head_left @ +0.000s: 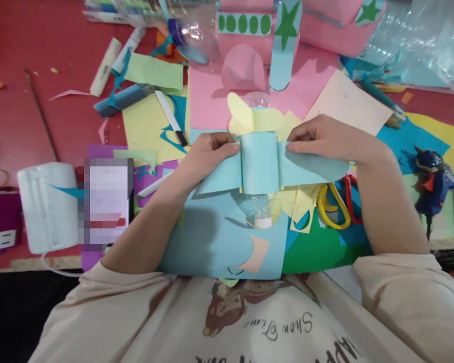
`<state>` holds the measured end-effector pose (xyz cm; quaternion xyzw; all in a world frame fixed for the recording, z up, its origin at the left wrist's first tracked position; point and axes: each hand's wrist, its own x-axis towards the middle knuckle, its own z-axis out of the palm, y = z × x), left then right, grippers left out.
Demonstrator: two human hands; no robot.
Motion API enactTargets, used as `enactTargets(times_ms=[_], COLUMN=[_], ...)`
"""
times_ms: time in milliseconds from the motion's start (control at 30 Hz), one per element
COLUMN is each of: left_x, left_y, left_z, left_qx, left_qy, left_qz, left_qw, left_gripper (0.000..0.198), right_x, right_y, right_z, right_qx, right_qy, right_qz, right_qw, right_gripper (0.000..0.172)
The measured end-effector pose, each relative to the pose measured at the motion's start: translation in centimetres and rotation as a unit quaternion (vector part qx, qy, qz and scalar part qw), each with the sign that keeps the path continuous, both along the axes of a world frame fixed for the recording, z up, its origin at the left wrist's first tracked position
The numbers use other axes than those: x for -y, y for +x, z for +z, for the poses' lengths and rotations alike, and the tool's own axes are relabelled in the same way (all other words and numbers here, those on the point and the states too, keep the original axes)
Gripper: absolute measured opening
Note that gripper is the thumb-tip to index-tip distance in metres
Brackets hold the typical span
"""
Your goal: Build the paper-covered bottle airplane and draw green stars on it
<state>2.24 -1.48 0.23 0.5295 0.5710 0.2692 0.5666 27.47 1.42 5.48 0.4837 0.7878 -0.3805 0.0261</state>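
A small clear plastic bottle (258, 202) lies with its white cap towards me, its middle wrapped in light blue paper (260, 164). Flat light blue paper wings stick out from both sides of the wrap. My left hand (215, 154) pinches the left paper wing (223, 174) by its upper edge, close to the wrap. On the other side, my right hand (318, 138) holds the right paper wing (310, 166) between thumb and fingers at its top edge. Yellow rounded paper pieces (267, 120) stand at the bottle's far end. Light blue card (212, 237) lies underneath.
Yellow- and red-handled scissors (335, 212) lie by my right forearm, and a blue glue gun (433, 179) is farther right. A white-and-black pen (171, 117), paper scraps and a pink paper model (245, 38) lie beyond. A phone (108, 201) and white device (47, 206) are left.
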Motion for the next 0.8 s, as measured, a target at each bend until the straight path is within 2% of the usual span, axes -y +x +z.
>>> enactTargets(times_ms=[400,600,800], left_x=[0.2,0.1,0.2], left_y=[0.1,-0.4,-0.2], left_z=[0.1,0.0,0.1], left_qx=[0.002,-0.042,0.004], left_qy=[-0.001,-0.012,-0.04], left_qz=[-0.005,-0.03,-0.033], left_qw=[1.0,0.999,0.999], left_gripper=[0.022,0.028,0.027], right_x=[0.4,0.3,0.1], right_y=[-0.5,-0.8,-1.1], right_z=[0.0,-0.4,-0.6], right_qx=[0.012,0.003,-0.023], right_qy=[0.017,-0.009,-0.048], right_qz=[-0.009,-0.016,-0.009], right_qw=[1.0,1.0,0.999], right_gripper=[0.029,0.028,0.024])
